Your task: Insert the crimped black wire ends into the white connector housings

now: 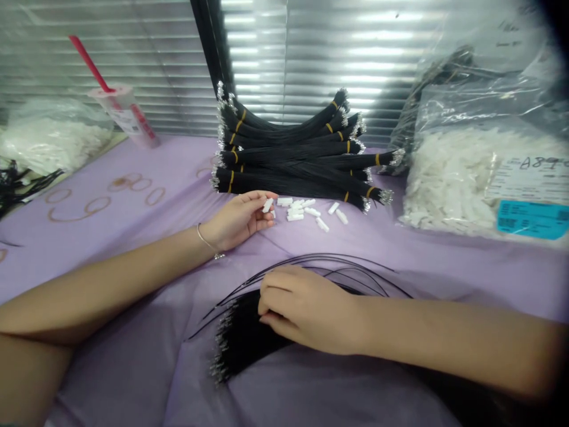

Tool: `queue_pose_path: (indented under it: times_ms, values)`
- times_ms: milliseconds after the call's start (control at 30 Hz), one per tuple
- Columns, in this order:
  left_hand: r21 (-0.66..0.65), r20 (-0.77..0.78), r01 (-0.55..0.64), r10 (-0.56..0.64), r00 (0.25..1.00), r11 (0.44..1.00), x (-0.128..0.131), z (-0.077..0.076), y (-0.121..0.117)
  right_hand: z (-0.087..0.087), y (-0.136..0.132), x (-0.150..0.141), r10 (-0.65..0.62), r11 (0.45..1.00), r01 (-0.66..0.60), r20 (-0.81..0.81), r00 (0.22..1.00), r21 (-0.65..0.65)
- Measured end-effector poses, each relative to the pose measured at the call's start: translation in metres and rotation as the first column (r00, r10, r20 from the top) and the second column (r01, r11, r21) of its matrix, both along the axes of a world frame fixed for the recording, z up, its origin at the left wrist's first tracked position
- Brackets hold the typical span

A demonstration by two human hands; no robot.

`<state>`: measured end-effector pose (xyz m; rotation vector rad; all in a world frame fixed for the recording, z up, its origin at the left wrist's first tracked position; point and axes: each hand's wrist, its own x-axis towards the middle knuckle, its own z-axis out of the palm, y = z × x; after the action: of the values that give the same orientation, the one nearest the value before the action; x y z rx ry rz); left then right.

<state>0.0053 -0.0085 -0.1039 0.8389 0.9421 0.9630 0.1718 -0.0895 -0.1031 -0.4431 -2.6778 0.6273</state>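
Between thumb and fingers, my left hand (243, 219) pinches a small white connector housing (267, 205). Right beside it, several loose white connector housings (295, 212) lie scattered on the cloth. My right hand (306, 308) rests on a thick bundle of black wires (249, 332) with silvery terminals at their left ends. Its fingers are curled down onto the wires, and the fingertips are partly hidden, so what they grip is hard to make out. A few separate black wires (329, 258) arc behind this hand.
Tied bundles of black wires (284, 142) are stacked by the window blinds. At right stands a clear bag of white housings (453, 178) with labels. A cup with a red straw (128, 115), loose rubber bands (98, 204) and another bag (53, 139) are at left on the purple cloth (133, 356).
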Motion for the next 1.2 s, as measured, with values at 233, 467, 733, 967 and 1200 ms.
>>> queue_pose_path:
  times_ms: [233,467,733,967,1200]
  values:
    - [0.05,0.008,0.036,-0.037,0.999,0.998,0.001,-0.006,0.0,0.0,-0.004,-0.001,-0.033,0.999,0.034,0.047,0.998,-0.016]
    - [0.048,-0.027,0.069,-0.068,0.997,0.996,0.0,-0.005,0.0,0.006,0.0,0.0,-0.193,0.887,0.188,0.032,0.981,-0.423]
    - [0.196,-0.126,0.188,-0.166,0.978,0.962,-0.001,-0.009,-0.003,0.007,0.034,0.006,-0.478,0.694,0.259,-0.16,0.864,-0.672]
    - [0.134,-0.037,0.21,-0.207,0.978,0.968,-0.003,-0.007,-0.002,-0.003,0.068,0.019,-0.594,0.713,0.413,-0.174,0.786,-0.567]
    - [0.014,0.027,0.196,-0.196,0.98,0.981,-0.004,-0.006,0.005,-0.013,0.07,0.017,-0.58,0.739,0.446,-0.142,0.802,-0.505]
